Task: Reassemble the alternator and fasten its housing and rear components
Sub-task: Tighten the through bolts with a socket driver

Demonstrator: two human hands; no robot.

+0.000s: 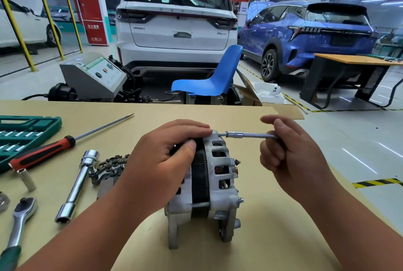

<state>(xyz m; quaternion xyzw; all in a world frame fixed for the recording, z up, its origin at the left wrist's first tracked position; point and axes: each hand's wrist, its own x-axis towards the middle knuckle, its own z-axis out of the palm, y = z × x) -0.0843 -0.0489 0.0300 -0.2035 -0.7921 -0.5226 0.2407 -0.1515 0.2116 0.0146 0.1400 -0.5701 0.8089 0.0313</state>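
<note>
Alternator (209,185): heavy, rigid casting; my left hand (165,161) grips its top.
Socket driver (248,135): slim, slippery; my right hand (290,153) pinches it.

Screwdriver (54,147) lies left of alternator (209,185).

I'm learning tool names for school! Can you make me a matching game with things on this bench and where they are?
Things: 1 alternator; 2 red-handled screwdriver; 3 socket extension bar; 4 blue chair.
Places: A behind the table; B held by the right hand; C under the left hand; D beside the green tool case.
Pairs: 1-C; 2-D; 3-B; 4-A.
</note>
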